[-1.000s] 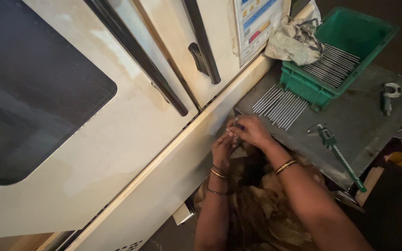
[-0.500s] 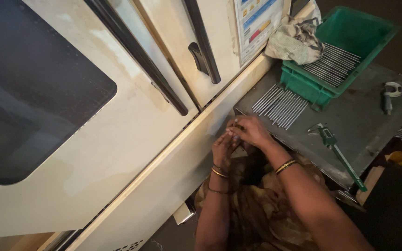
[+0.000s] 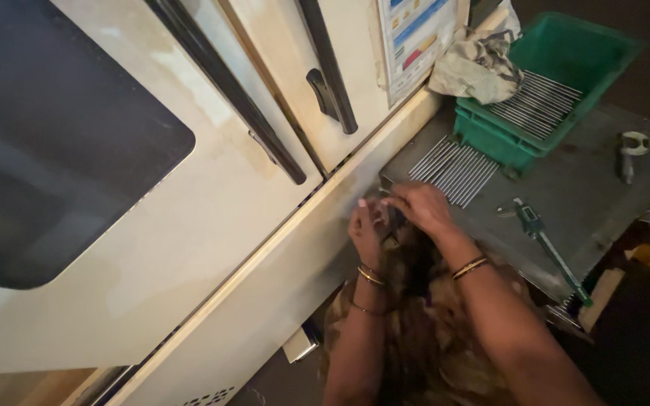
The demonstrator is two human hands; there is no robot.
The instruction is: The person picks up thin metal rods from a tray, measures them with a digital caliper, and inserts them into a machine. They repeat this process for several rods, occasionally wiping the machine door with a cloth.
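both hands meet at the near left corner of the grey tabletop [image 3: 581, 203], right against the cream machine cabinet [image 3: 212, 248]. the left hand [image 3: 368, 229] is raised with its fingers [image 3: 361, 207] curled together, and the right hand [image 3: 419, 207] lies just beside it, fingers bent down towards the tabletop edge. something small and dark sits between the two hands, but it is too hidden to tell what it is or whether either hand is clamped on it. both wrists carry thin bangles.

just beyond the right hand, a row of thin metal rods [image 3: 454, 162] lies flat on the tabletop, side by side, near the cabinet edge. behind them, at the far edge, stands a green plastic crate [image 3: 581, 56] with more rods [image 3: 539, 101] laid inside and a crumpled grey cloth [image 3: 475, 68] draped over its left rim. a digital caliper [image 3: 547, 244] lies near the front edge of the tabletop, well apart from the hands. a small metal tool [image 3: 630, 150] stands towards the right edge.
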